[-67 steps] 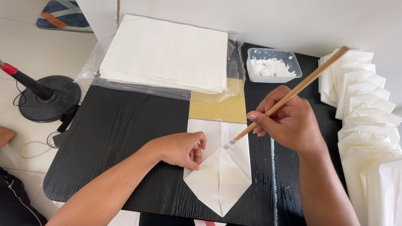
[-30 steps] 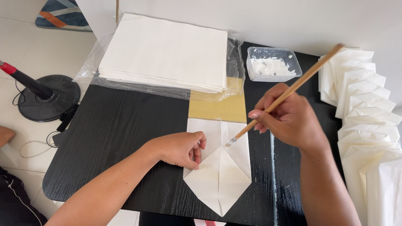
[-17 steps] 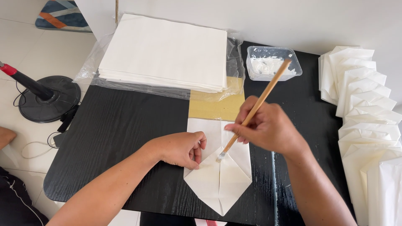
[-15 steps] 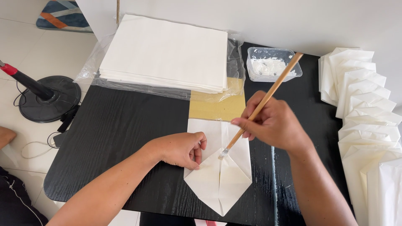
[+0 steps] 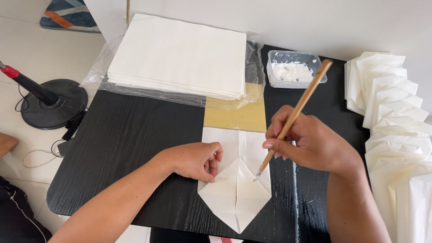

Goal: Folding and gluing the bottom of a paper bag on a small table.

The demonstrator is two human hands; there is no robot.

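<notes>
On the black desk point(image 5: 135, 135) my left hand point(image 5: 195, 161) is pressing the folded paper point(image 5: 236, 189) flat while my right hand point(image 5: 310, 144), pinching the brush point(image 5: 292, 118), is tipping its bristles down-left onto the paper's right flap.

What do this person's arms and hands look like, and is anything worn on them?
Both forearms are bare, with no sleeves in view. The left hand and the right hand are bare too: no gloves, rings, watch or bracelets show. The fingernails that show look short and unpainted. No markings can be seen on either arm.
</notes>
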